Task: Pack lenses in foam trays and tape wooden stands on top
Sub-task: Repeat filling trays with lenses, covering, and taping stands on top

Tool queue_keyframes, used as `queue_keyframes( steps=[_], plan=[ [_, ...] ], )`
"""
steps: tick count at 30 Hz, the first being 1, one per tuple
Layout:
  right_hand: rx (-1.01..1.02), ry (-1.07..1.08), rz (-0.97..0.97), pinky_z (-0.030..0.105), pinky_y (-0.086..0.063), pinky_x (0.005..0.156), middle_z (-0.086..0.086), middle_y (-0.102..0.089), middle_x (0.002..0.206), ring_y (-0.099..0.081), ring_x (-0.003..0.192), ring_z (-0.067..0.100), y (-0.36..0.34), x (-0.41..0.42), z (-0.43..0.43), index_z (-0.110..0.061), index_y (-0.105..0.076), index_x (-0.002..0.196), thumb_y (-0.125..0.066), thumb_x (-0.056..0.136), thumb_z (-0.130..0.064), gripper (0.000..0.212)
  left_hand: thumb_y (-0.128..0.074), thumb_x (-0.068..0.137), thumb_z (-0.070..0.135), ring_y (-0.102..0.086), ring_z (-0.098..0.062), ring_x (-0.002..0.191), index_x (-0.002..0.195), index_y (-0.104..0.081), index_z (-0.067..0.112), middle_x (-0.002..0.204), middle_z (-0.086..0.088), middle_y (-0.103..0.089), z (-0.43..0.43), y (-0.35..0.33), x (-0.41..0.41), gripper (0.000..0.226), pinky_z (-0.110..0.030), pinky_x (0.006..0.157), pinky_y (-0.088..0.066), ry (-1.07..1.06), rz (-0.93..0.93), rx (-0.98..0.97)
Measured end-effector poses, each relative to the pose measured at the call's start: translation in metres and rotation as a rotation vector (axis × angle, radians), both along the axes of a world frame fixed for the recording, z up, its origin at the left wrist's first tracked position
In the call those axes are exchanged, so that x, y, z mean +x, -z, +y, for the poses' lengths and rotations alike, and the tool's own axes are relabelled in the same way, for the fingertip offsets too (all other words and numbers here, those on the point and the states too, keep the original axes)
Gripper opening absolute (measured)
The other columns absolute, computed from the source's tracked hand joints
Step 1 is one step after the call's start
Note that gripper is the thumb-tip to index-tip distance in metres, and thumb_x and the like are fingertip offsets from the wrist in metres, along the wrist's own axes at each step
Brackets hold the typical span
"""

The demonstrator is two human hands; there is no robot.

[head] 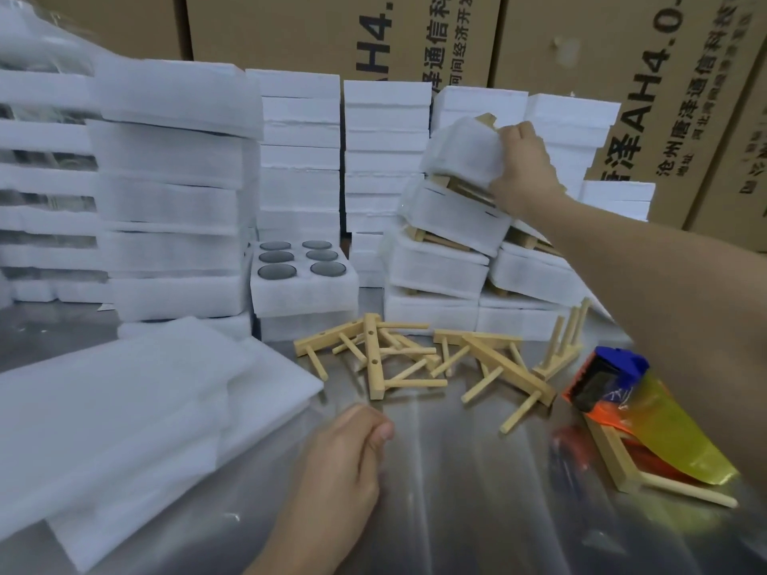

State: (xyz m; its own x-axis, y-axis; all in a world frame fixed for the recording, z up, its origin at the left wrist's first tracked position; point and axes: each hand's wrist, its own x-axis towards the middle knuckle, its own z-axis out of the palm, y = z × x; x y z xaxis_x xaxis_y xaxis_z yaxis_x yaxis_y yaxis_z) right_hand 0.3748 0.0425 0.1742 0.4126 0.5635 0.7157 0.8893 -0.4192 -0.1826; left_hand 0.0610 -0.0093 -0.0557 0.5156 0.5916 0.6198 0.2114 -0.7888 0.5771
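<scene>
The brown middle box (pixel 290 27) at the back says "AH4" and "通信科"; the right box (pixel 680 130) says "泽AH4.0".

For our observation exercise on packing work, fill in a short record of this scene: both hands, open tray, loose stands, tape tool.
right hand: grips the top packed foam tray of a leaning pile
left hand: curled over the metal table, nothing visible in it
open tray: six lenses seated, no stand on it
wooden stands: loose heap mid-table
tape dispenser: on the table, at the right
</scene>
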Motion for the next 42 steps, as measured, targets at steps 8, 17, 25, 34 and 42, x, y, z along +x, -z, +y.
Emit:
queue_keyframes(
  steps=[8,17,25,34,42],
  plan=[
    [-0.106,-0.006,0.152,0.050,-0.004,0.118,0.009,-0.017,0.155,-0.006,0.146,0.031,0.015,0.009,0.019,-0.011,-0.005,0.152,-0.060,0.082,-0.006,0.089,-0.056,0.093,0.017,-0.055,-0.001,0.074,0.081,-0.066,0.021,0.077,0.013,-0.060,0.005,0.002,0.003,0.016,-0.011,0.064,-0.039,-0.033,0.031,-0.024],
    [-0.170,-0.507,-0.265,0.035,-0.041,0.075,0.008,-0.040,0.144,-0.053,0.111,0.033,0.125,-0.134,-0.005,-0.014,-0.045,0.138,-0.046,0.085,-0.006,0.054,-0.044,0.097,0.007,-0.063,-0.023,0.084,0.095,-0.065,0.010,0.087,-0.004,-0.065,-0.003,-0.010,0.000,0.021,-0.034,0.081,-0.048,-0.078,0.009,-0.218],
    [-0.489,-0.388,-0.062,0.057,-0.019,0.113,0.009,-0.015,0.155,-0.011,0.140,0.036,0.154,-0.180,0.073,-0.025,-0.018,0.151,-0.046,0.092,-0.006,0.068,-0.037,0.098,0.013,-0.054,-0.010,0.104,0.124,-0.054,0.016,0.117,0.003,-0.060,-0.005,-0.006,0.000,0.031,-0.020,0.082,-0.036,-0.138,-0.006,-0.134],
    [-0.175,-0.355,0.015,0.045,-0.036,0.097,0.008,-0.051,0.122,-0.037,0.120,0.026,0.157,-0.190,0.068,-0.018,-0.047,0.122,-0.051,0.086,-0.003,0.039,-0.032,0.096,0.018,-0.046,-0.014,0.113,0.128,-0.047,0.014,0.123,0.002,-0.050,0.007,-0.001,0.001,0.035,-0.021,0.089,-0.033,-0.244,-0.095,-0.088],
    [0.231,-0.615,0.149,0.040,-0.027,0.108,-0.006,-0.055,0.102,-0.047,0.099,0.007,0.174,-0.183,-0.111,-0.012,-0.056,0.107,-0.067,0.081,-0.027,0.032,-0.021,0.105,0.036,-0.056,-0.026,0.113,0.121,-0.052,0.016,0.113,-0.006,-0.059,0.023,-0.013,-0.002,0.041,-0.033,0.094,-0.046,-0.243,-0.802,-0.812]
  ],
)
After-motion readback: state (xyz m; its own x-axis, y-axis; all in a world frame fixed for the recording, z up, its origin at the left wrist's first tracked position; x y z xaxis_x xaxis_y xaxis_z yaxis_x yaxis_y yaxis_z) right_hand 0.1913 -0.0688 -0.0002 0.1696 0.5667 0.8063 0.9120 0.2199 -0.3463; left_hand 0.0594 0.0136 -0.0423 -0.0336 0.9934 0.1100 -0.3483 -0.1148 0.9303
